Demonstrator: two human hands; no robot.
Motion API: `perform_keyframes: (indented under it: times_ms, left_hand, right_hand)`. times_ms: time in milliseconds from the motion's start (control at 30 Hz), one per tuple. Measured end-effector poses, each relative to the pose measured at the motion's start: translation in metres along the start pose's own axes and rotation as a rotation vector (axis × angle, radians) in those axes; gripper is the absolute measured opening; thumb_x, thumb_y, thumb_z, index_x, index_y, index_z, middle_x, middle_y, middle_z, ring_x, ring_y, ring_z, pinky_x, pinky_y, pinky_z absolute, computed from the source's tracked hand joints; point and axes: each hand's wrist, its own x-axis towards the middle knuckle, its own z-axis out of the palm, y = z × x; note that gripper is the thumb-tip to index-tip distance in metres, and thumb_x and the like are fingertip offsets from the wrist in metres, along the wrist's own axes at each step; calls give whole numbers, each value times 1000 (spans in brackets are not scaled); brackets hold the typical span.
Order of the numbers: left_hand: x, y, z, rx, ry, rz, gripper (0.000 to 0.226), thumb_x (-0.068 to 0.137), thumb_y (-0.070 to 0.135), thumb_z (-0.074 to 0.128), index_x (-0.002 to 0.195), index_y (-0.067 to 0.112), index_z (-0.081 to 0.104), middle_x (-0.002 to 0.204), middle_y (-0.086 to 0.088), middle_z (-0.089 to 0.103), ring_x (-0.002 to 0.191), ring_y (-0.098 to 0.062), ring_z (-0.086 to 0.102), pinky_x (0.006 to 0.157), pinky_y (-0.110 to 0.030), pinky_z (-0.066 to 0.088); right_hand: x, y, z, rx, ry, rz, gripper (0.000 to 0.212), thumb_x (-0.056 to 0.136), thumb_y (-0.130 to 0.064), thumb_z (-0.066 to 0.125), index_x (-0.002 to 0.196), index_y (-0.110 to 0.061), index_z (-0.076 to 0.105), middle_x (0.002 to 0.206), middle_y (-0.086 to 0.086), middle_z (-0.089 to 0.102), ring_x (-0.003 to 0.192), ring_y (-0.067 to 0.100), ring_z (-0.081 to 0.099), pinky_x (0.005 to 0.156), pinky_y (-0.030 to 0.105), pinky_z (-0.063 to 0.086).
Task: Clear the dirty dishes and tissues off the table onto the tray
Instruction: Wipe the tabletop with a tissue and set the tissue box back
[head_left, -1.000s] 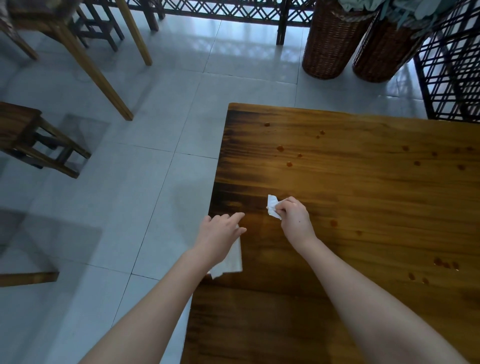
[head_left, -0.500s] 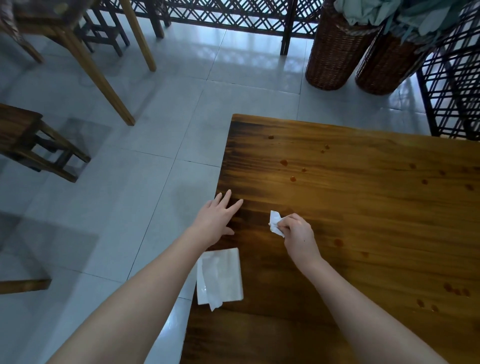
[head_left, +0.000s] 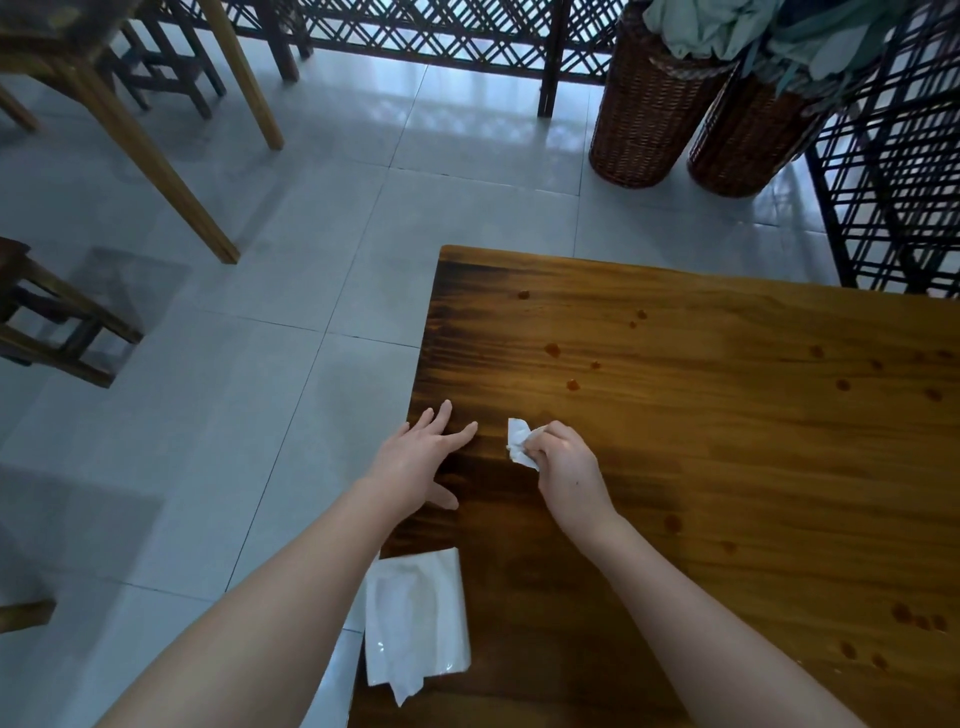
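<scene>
Tissue pickup in hand: crumpled tissue (head_left: 519, 441) pinched in curled right hand (head_left: 565, 470) near the wooden table's (head_left: 753, 467) left edge — left hand (head_left: 422, 462) spread flat alongside, holding nothing. Next, likely: lifting it across to a tray not in view.

Dim, cool daylight comes through the lattice (head_left: 441, 31) at the top and lays pale glare on the tiles (head_left: 441, 117) below it. The table (head_left: 727, 467) shows a dull sheen, darkest toward its left edge. Wide-angle distortion bends lines at the borders, and the forearms (head_left: 260, 623) look soft
</scene>
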Motion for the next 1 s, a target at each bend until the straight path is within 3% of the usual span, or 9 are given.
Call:
perform_keyframes:
  times_ms: [167,400,500,667,800,1000]
  left_hand:
    - [5,4,-2,45,-15,-11,102,78,38,75,151,39,4,161,-3,-8,148,-26,2,117,-41,11]
    - [4,6,-5,20,-57,-13,100,81,31,74,152,37,3,160,-3,-12,148,-27,-2,118,-41,11]
    - [3,7,-7,22,-67,-17,101,81,31,74,152,36,3,160,-3,-12,148,-27,-2,118,-41,11]
    - [-1,11,-13,16,-84,-21,101,80,30,75,152,35,4,160,-4,-12,148,-26,-2,118,-40,12]
    - [-2,13,-15,32,-95,-27,100,81,32,73,152,36,2,160,-4,-12,148,-26,-2,118,-40,12]
    - [0,13,-15,31,-103,-48,101,80,33,75,152,37,3,160,-3,-12,148,-26,-1,118,-41,13]
  right_hand:
    - [40,-12,6,13,28,22,19,84,-2,66,100,-10,71,99,0,63,94,10,56,80,13,41]
    - [84,-17,8,-28,38,-38,22,84,-4,67,104,-10,70,104,1,63,101,12,57,85,19,45]
    - [101,-6,-5,-86,55,-42,18,83,2,65,94,-11,70,97,1,62,95,13,56,82,21,48]
    - [113,49,-43,-94,159,180,24,83,11,53,68,-5,64,83,4,57,85,20,54,74,34,50]
    - [88,51,-40,-107,201,229,23,82,15,51,75,-3,64,88,4,58,88,18,53,77,37,52]
    - [46,33,-23,-125,130,166,20,84,8,60,94,-6,70,98,4,61,95,15,54,77,23,47]
